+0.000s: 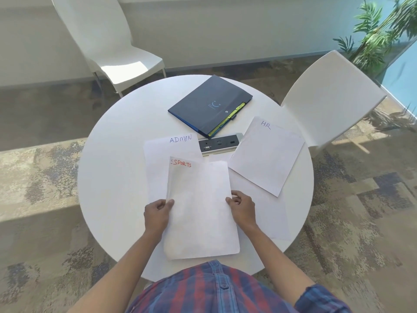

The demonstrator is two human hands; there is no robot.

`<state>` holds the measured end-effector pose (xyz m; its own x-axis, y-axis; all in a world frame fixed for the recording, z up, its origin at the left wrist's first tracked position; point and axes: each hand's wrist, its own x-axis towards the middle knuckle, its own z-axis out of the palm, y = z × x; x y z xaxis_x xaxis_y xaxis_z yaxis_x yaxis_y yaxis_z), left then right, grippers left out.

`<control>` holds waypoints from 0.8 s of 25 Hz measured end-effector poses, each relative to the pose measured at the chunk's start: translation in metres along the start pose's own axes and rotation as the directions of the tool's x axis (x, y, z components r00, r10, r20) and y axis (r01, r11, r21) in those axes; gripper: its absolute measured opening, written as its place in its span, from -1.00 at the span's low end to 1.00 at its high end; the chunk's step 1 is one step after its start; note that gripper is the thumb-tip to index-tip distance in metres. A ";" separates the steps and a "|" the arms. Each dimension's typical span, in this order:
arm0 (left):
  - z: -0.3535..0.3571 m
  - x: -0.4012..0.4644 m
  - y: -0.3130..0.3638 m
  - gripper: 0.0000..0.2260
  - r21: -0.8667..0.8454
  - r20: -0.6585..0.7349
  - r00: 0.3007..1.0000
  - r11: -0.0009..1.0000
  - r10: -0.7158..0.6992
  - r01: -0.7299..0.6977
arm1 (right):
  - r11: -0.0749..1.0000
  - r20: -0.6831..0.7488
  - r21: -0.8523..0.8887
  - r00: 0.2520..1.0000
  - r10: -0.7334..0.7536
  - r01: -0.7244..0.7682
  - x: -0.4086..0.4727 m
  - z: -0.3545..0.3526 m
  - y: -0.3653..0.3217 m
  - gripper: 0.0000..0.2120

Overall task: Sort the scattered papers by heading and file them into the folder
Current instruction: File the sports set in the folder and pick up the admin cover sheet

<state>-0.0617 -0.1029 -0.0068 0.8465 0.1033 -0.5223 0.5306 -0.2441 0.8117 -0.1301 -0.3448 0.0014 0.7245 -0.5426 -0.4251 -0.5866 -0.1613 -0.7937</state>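
Observation:
A small stack of white papers (200, 208) lies in front of me; a sheet in it shows the red heading SPORTS behind a blank top sheet. My left hand (158, 214) pinches the stack's left edge and my right hand (242, 208) pinches its right edge. Under it lies a sheet headed ADMIN (171, 145). A sheet headed HR (266, 154) rests to the right, tilted. Another plain sheet (270, 213) lies at the near right. The dark blue folder (209, 105) lies shut at the far side, with yellow and green tabs at its edge.
The round white table (112, 172) has a power and data socket panel (220, 144) set in its middle. Two white chairs stand at the far left (108, 41) and right (334, 98). A green plant (379, 30) is at the far right.

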 end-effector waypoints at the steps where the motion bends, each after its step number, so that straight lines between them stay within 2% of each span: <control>1: 0.000 0.002 0.003 -0.65 -0.037 0.002 1.000 0.999 -0.014 0.014 | 1.000 0.002 0.003 1.000 -0.007 0.007 0.000 0.000 -0.001 -0.82; 5: 0.001 0.005 0.014 -0.71 -0.142 -0.001 1.000 0.989 -0.031 0.031 | 0.999 -0.027 -0.007 0.999 -0.043 0.043 -0.003 0.005 -0.003 -0.73; 9: -0.004 0.011 0.011 -0.68 -0.150 0.061 0.997 0.987 -0.057 0.065 | 0.999 -0.059 0.044 0.998 -0.013 0.015 -0.002 0.006 0.001 -0.86; 13: -0.003 0.012 0.002 -0.76 -0.134 0.106 0.991 0.987 -0.078 0.092 | 0.993 -0.012 0.096 0.998 0.065 -0.064 0.001 0.002 0.004 -0.91; 15: -0.001 0.007 0.006 -0.79 -0.108 0.164 0.981 0.986 -0.109 0.127 | 0.994 0.021 0.084 0.997 0.075 -0.076 0.001 0.001 0.004 -0.89; 17: 0.001 0.002 0.012 -0.91 -0.081 0.248 0.960 0.985 -0.130 0.154 | 0.995 0.035 0.080 0.997 0.063 -0.066 0.001 0.001 0.003 -0.88; 20: 0.001 0.000 0.017 -0.85 -0.031 0.331 0.938 0.993 -0.100 0.117 | 0.982 0.091 0.171 0.994 0.064 -0.079 -0.004 0.001 -0.007 -0.75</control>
<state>-0.0526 -0.1084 0.0065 0.7263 -0.1981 -0.6582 0.6272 -0.2007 0.7526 -0.1287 -0.3408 0.0088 0.7152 -0.4744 -0.5132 -0.5713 0.0259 -0.8203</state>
